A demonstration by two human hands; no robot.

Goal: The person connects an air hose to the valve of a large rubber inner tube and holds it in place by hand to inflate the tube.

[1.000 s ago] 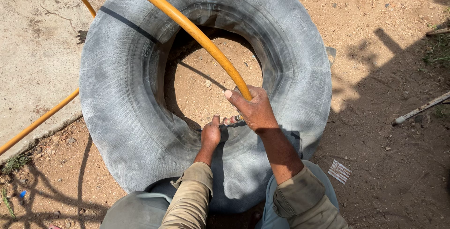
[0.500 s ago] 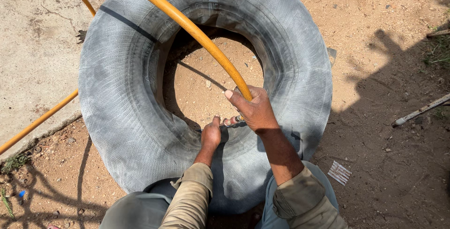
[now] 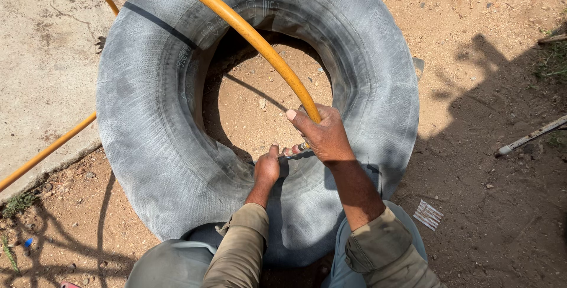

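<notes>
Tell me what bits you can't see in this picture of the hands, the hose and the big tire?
All in the head view:
- Hose tip: covered by the right hand.
- Where the tip meets the tire: hidden behind the left hand and the rim.
- Both hose ends: cut off by the top and left edges.
- Tire's near side: blocked by the arms and knees.
- Rod at the right: cut off by the edge.

A big grey rubber tube [image 3: 177, 146] lies flat on the dirt, puffed up like a ring, under both hands. A long orange hose [image 3: 248, 31] curves down into the right hand [image 3: 322, 137].
</notes>
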